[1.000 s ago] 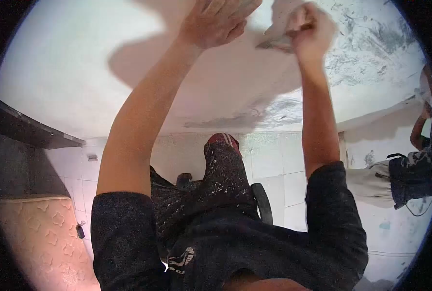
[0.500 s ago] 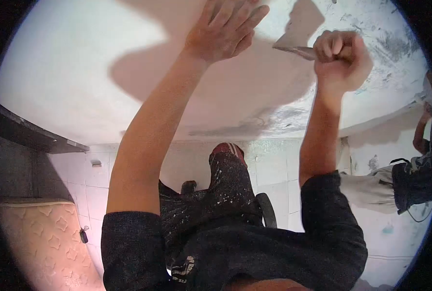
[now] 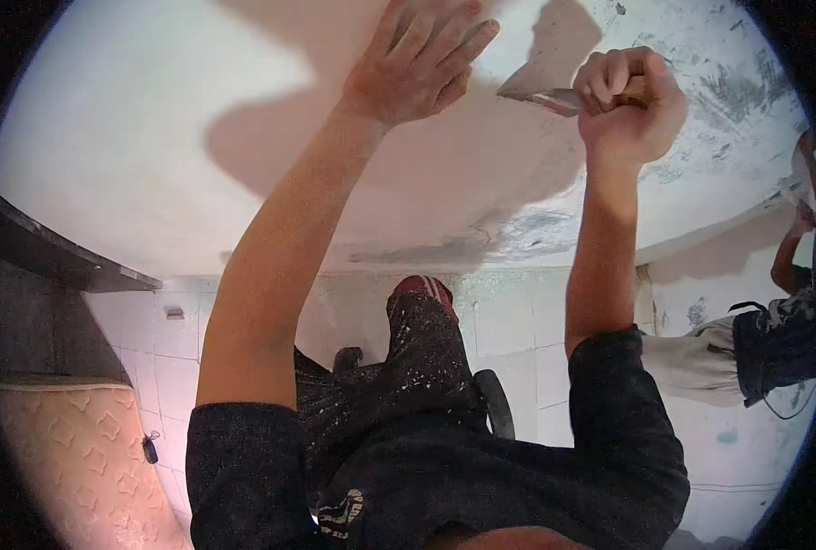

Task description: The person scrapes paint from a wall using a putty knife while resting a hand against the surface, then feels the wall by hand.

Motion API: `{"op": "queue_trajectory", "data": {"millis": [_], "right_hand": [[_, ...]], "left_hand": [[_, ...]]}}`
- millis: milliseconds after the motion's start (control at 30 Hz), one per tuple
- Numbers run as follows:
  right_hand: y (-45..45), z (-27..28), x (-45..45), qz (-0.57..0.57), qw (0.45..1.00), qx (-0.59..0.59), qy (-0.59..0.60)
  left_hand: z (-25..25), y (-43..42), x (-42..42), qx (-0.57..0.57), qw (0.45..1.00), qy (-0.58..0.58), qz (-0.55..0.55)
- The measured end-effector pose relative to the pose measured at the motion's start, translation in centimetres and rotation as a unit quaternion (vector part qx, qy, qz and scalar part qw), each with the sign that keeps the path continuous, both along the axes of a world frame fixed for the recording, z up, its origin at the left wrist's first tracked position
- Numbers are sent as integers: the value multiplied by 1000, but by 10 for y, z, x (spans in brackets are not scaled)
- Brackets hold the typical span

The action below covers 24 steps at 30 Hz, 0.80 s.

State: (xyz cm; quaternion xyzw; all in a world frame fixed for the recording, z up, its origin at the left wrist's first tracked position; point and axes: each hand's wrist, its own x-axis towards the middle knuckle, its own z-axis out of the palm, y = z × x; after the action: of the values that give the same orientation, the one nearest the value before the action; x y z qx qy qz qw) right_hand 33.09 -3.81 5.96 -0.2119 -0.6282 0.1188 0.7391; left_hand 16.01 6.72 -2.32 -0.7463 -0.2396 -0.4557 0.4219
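My left hand (image 3: 412, 64) is at the top centre, fingers spread over the white wall (image 3: 142, 119), with nothing visible in it. To its right, my right hand (image 3: 632, 105) is wrapped round the handle of a scraper (image 3: 550, 99). The scraper's thin blade points left toward my left hand, near the wall; whether its edge touches is hard to tell. Grey smudges (image 3: 747, 87) mark the wall on the right, and a darker patch (image 3: 426, 249) lies along its lower edge.
At the right edge is another person (image 3: 774, 348) in grey shorts and dark clothing, with an arm raised. A dark ledge (image 3: 69, 252) juts in at the left, above a patterned peach mattress (image 3: 78, 458). A small black object (image 3: 150, 449) lies on the tiled floor (image 3: 174, 367).
Since a second ago my right hand has moved right and down with the scraper, then slightly back left. My left hand's fingers have spread wider.
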Motion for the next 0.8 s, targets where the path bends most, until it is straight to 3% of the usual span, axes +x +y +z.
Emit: {"op": "queue_trajectory", "data": {"millis": [33, 100, 133, 167, 233, 300, 367, 433, 467, 567, 633, 733, 800], "right_hand": [[-3, 9, 5, 36, 999, -18, 6], [-26, 15, 12, 242, 965, -39, 97], [-27, 16, 22, 272, 962, 28, -10], [-22, 12, 21, 272, 962, 23, -8], [-7, 6, 7, -35, 996, -82, -1], [-10, 8, 23, -18, 996, -88, -6], [-13, 6, 49, 289, 955, -56, -13], [-9, 2, -1, 3, 993, -98, 65], [7, -14, 4, -64, 995, -74, -27], [-8, -10, 3, 44, 993, -94, 49], [-22, -1, 20, 253, 967, -5, -25], [5, -10, 4, -110, 990, -31, -87], [1, -8, 8, -89, 993, -18, -73]], "left_hand": [[2, 1, 0, 5, 1000, 2, 7], [3, 4, 2, 12, 1000, 6, 11], [4, 6, 2, 7, 1000, 5, 7], [-1, 3, 3, -5, 1000, 6, -1], [-3, -2, 4, -9, 1000, 12, 9], [-2, -4, 4, -3, 1000, 19, 22], [0, 1, 4, -7, 1000, 13, 18], [-1, 3, 4, 1, 999, 10, 36], [-3, 1, 4, 13, 999, 9, 51], [-3, 6, 4, -4, 1000, 0, 2], [2, 1, 1, -10, 999, 11, 38], [0, -7, 2, -20, 999, 18, 44], [1, -3, 2, -4, 999, 14, 35]]}}
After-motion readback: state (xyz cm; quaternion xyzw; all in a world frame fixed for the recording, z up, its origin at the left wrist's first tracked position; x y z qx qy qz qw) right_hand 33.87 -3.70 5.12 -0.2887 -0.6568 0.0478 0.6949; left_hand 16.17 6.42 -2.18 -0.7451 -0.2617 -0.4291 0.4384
